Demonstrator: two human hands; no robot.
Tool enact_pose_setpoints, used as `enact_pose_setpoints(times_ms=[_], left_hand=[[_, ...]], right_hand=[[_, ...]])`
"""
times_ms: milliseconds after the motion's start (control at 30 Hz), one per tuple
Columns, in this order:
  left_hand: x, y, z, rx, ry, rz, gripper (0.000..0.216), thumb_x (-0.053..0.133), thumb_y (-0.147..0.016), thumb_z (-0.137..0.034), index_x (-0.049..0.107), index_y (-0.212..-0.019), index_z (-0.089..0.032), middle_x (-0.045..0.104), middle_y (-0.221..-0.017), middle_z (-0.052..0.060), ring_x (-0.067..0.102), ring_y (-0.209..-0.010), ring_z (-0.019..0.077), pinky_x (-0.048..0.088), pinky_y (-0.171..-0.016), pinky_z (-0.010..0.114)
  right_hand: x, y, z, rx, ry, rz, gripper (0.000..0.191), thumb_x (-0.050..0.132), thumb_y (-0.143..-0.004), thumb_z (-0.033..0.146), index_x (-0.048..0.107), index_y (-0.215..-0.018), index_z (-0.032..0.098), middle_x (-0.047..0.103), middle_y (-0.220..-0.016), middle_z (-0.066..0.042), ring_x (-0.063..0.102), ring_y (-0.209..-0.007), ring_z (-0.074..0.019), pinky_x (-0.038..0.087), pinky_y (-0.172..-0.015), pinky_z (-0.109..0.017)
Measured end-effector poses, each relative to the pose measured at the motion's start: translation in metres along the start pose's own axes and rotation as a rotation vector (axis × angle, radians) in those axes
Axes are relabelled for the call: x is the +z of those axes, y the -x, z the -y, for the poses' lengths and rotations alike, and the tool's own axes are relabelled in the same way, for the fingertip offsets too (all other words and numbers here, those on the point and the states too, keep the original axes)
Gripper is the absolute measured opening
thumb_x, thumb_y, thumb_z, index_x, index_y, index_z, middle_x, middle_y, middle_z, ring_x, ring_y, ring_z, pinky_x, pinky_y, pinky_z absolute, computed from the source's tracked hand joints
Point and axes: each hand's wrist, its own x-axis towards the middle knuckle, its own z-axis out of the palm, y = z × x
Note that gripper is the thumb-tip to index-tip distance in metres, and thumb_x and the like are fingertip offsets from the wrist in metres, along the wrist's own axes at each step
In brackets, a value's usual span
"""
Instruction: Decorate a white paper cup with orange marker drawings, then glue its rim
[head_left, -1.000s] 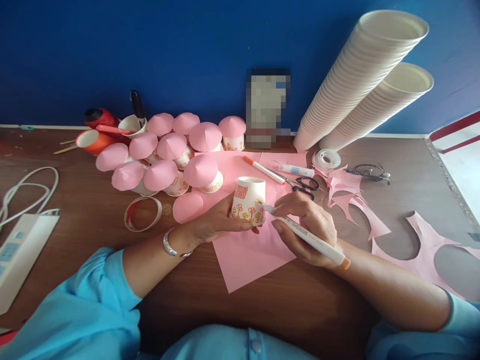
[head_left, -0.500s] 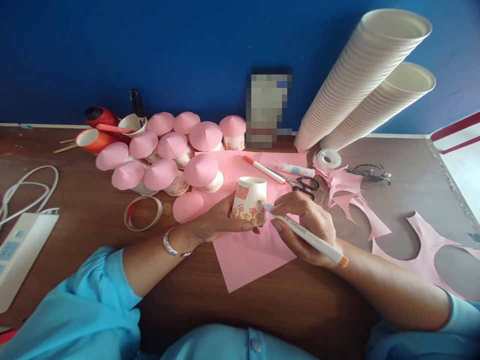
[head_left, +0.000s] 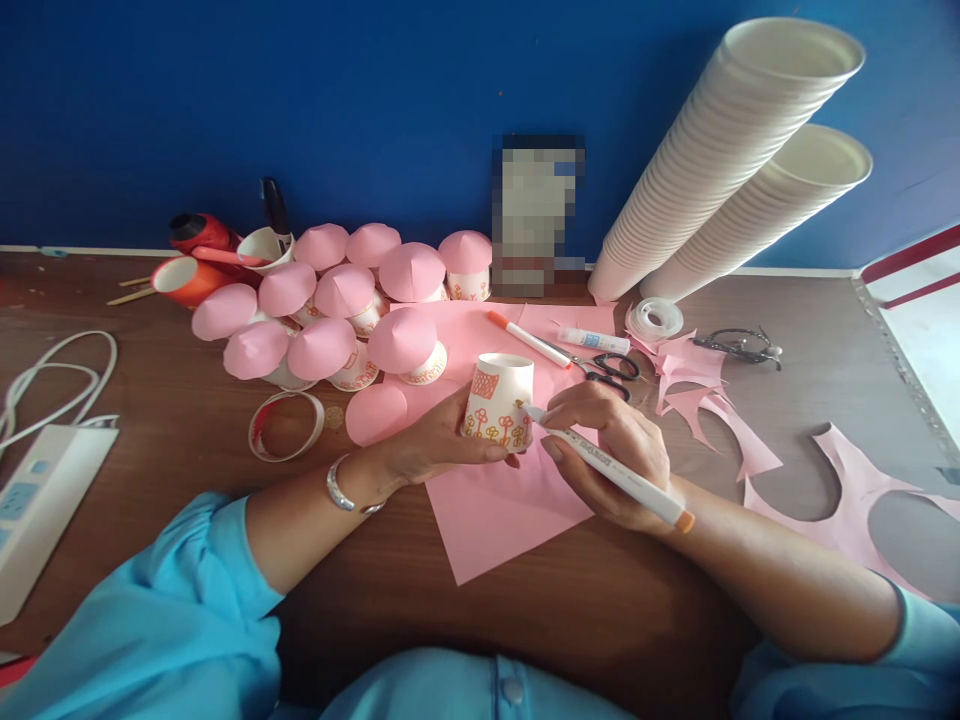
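Observation:
My left hand (head_left: 442, 435) is closed around a white paper cup (head_left: 501, 395), held above the pink paper (head_left: 510, 520). Orange and yellow-brown flowers are drawn round its lower part, with a red hatched square higher up. My right hand (head_left: 611, 450) grips a white marker (head_left: 630, 482) whose orange end points back toward my wrist. The marker's tip is at the right side of the cup, beside a small yellow-brown mark. Behind the cup lie another marker (head_left: 529, 340), a glue stick (head_left: 596, 341) and black-handled scissors (head_left: 611, 375).
Several cups with pink cone roofs (head_left: 403, 340) stand at the left back. Two tall cup stacks (head_left: 727, 150) lean on the blue wall. Clear tape (head_left: 655, 318) and pink scraps (head_left: 810, 490) lie right; a tape ring (head_left: 285, 425) and power strip (head_left: 56, 500) lie left.
The marker in my right hand has shifted very slightly, its rear end a touch higher and to the left. The cup and my left hand look unmoved.

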Motion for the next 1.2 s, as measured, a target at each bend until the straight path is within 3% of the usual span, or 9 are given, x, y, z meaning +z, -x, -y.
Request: enact_pose_setpoints(times_ms=[1200], left_hand=[[0.0019, 0.0008, -0.0015, 0.031, 0.019, 0.014, 0.043, 0.084, -0.082, -0.023, 0.064, -0.119, -0.019, 0.070, -0.102, 0.005, 0.067, -0.093, 0.0174, 0.058, -0.083, 0.031]], right_hand=[[-0.0003, -0.0010, 0.0019, -0.005, -0.018, 0.032, 0.019, 0.063, -0.094, 0.009, 0.060, -0.109, 0.020, 0.070, -0.084, -0.004, 0.071, -0.075, -0.0180, 0.061, -0.066, -0.031]])
